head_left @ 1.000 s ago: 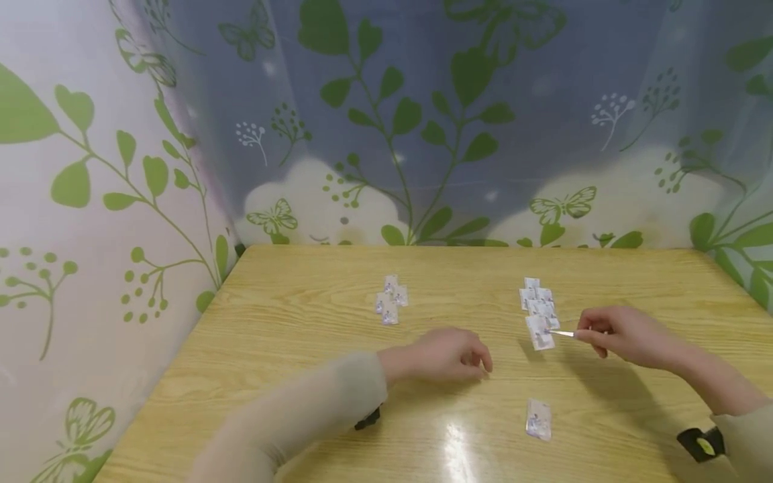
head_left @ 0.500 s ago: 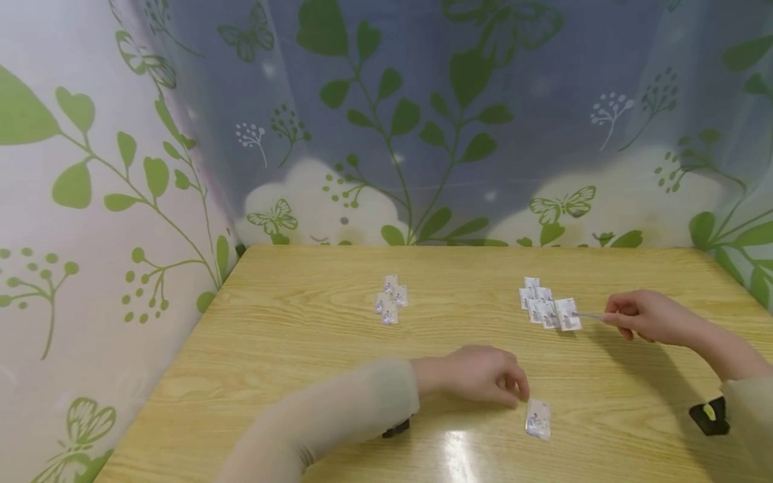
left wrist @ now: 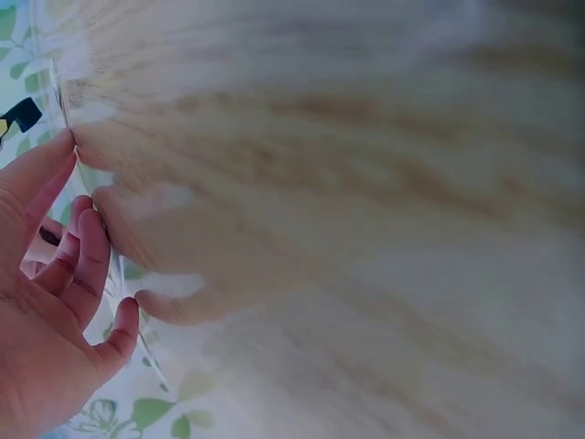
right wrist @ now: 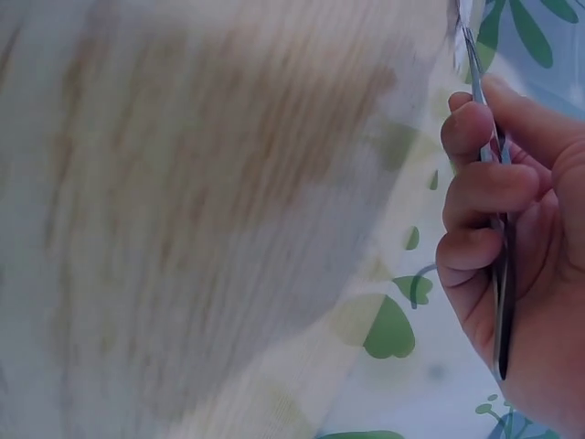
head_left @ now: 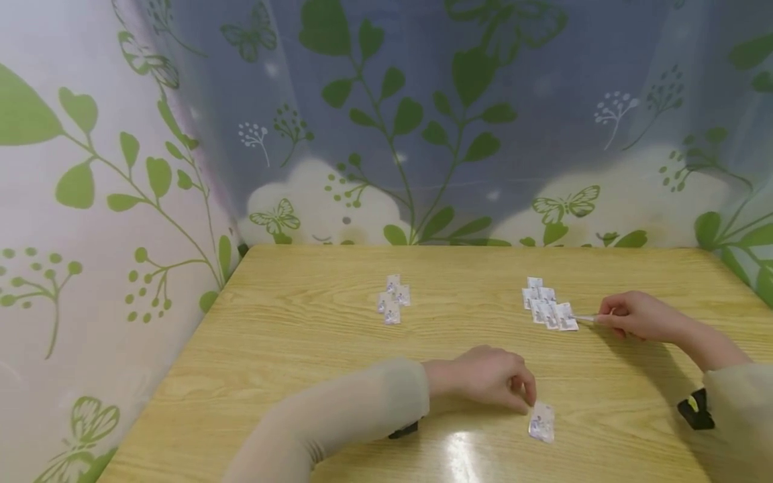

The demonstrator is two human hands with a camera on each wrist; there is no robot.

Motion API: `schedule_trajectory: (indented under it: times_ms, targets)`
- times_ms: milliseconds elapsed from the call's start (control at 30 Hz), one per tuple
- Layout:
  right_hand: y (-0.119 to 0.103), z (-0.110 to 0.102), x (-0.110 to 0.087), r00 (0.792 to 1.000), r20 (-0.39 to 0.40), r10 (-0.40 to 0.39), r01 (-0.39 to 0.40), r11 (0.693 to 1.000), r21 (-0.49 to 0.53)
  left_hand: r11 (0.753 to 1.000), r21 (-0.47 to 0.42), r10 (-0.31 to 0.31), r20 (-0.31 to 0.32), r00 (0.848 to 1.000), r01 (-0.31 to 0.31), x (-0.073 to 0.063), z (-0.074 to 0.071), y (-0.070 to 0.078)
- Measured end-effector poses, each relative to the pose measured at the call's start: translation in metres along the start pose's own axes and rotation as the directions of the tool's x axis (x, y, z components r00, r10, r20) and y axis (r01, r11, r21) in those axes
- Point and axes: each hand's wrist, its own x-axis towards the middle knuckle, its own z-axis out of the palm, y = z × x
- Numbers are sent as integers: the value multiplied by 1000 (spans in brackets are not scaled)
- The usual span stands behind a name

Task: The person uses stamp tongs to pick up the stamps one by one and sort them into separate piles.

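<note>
My right hand [head_left: 649, 316] grips a pair of tweezers [right wrist: 502, 265], with the fingers curled round the metal shaft in the right wrist view. In the head view the tweezer tips meet the right edge of a small printed card [head_left: 566, 318]. That card lies at the right end of a group of overlapping pale cards [head_left: 534, 295]. Closer to me, the left hand [head_left: 492, 377] has its fingertips down at the upper left corner of a small card stack [head_left: 541, 424]. The left wrist view shows relaxed, bent fingers touching the tabletop.
Another overlapping group of small printed cards [head_left: 392, 314] lies left of centre on the wooden table [head_left: 290, 322]. Patterned cloth [head_left: 386, 134] with green leaves hangs behind and at the left. A black wrist strap [head_left: 696, 410] sits by the right sleeve.
The right hand has moved right and slightly away with the tweezers, shifting the card from below the right group to its right end. My left hand has come right and nearer, to the stack.
</note>
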Motion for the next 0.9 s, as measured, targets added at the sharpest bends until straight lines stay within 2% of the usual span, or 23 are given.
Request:
schedule_trajectory:
  times_ms: [300,533,700,900]
  targets:
    - [0,0,-1,999,12,37,-37,999,-23,1000,-4,9,-1,1000,-9,-2,-1,1]
    - [-7,-2,-21,998,-13,67,-67,996,-66,1000,25,-1,-11,1000,1,0,0,1]
    - [-17,11,-42,999,25,24,-23,999,-24,999,36,-12,-9,1000,12,0,0,1]
    - [-35,38,-63,991,66,-115,108,990,93,999,33,6,-6,1000,-6,-1,0,1]
